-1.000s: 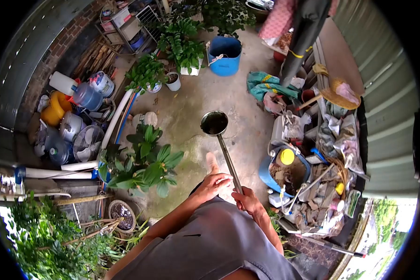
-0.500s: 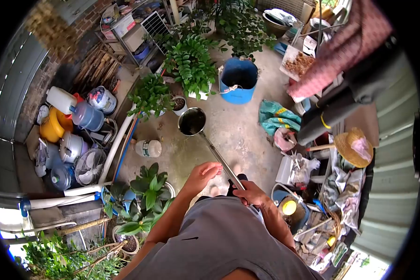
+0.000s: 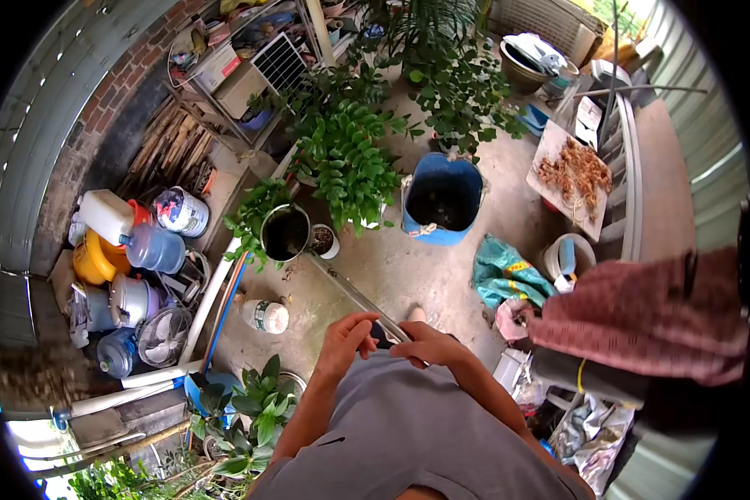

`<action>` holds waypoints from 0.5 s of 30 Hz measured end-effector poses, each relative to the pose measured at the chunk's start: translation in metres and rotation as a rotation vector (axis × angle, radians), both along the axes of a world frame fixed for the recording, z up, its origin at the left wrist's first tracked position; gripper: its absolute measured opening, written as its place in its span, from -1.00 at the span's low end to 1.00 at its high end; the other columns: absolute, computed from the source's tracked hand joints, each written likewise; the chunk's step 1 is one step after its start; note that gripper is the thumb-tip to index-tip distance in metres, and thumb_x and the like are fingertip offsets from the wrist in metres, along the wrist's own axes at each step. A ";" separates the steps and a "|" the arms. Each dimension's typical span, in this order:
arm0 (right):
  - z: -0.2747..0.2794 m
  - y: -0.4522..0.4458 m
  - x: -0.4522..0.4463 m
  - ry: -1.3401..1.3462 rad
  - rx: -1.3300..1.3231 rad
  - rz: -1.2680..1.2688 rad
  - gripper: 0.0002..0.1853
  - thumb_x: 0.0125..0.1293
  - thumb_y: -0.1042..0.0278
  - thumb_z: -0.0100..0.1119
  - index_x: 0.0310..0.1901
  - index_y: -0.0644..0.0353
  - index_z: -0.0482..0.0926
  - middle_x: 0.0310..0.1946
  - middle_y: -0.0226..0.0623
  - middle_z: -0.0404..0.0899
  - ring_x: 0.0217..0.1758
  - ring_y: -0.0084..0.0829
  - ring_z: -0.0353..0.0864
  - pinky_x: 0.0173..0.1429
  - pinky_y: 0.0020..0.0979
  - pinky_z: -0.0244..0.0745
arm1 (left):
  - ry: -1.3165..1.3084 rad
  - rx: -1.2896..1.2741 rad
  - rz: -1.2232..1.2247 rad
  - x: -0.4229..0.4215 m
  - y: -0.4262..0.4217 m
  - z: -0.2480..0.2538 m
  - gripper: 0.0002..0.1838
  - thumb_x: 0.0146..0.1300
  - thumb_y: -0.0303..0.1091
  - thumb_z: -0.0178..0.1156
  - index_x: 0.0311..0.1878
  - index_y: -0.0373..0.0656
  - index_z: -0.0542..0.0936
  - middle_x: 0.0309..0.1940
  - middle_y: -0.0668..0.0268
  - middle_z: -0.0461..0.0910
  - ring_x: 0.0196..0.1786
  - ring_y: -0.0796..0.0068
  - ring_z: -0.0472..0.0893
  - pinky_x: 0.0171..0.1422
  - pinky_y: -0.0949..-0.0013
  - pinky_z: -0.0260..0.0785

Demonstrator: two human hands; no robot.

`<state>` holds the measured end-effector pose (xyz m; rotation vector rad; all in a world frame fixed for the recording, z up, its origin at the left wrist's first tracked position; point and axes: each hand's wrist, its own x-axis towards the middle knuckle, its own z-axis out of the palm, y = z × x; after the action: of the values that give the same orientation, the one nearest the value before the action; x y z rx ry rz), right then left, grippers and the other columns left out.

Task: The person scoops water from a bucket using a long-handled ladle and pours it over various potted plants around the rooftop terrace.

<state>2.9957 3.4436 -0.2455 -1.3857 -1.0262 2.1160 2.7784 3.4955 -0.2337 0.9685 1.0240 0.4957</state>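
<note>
Holding long-handled ladle (image 3: pixel 342 282): right hand (image 3: pixel 433 344). Left hand (image 3: pixel 344 345) half-curled, contact unclear. Reach to 11-o'clock leafy plant (image 3: pixel 257 207) looks done; tipping isn't.

Place: cluttered yard | potted plants (image 3: pixel 354 158) | concrete floor (image 3: pixel 393 265) | brick wall (image 3: pixel 112 87) | corrugated sheeting (image 3: pixel 721 200)

The shirt (image 3: pixel 429 429) is plain grey, its cloth smooth across the front, with one small, dark, slanted mark (image 3: pixel 335 440) on the chest. The neckline (image 3: pixel 423 483) is rounded. Both forearms (image 3: pixel 304 408) and the fingers (image 3: pixel 360 323) are bare.
</note>
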 end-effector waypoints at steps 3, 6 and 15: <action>0.004 0.070 0.014 -0.029 -0.005 0.061 -0.74 0.28 0.26 0.25 -0.18 0.27 0.48 -0.64 -0.44 0.46 -0.70 -0.62 0.42 -0.61 -0.49 0.23 | -0.013 -0.021 0.034 0.010 0.052 -0.003 -0.65 0.48 -0.33 0.01 0.16 -0.33 0.57 -0.54 0.34 0.60 -0.54 0.61 0.52 -0.05 0.38 0.56; -0.003 0.138 0.024 -0.042 -0.031 0.203 -0.69 0.27 0.24 0.28 -0.13 0.30 0.48 -0.62 -0.40 0.47 -0.65 -0.57 0.47 -0.58 -0.47 0.31 | -0.044 -0.065 0.030 0.018 0.116 -0.008 -0.65 0.48 -0.34 0.01 0.18 -0.34 0.55 -0.48 0.30 0.64 -0.51 0.60 0.55 -0.15 0.44 0.53; -0.023 0.339 0.012 -0.148 -0.102 0.475 -0.64 0.27 0.17 0.29 -0.09 0.28 0.48 -0.61 -0.38 0.48 -0.62 -0.56 0.48 -0.53 -0.45 0.33 | -0.230 -0.066 -0.105 0.003 0.324 -0.031 -0.59 0.48 -0.37 0.09 0.32 -0.29 0.46 -0.24 0.26 0.68 -0.28 0.62 0.60 -0.17 0.50 0.48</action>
<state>3.0073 3.7823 -0.2680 -1.4768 -1.4421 2.4538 2.7813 3.8196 -0.2645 0.8800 0.7744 0.4711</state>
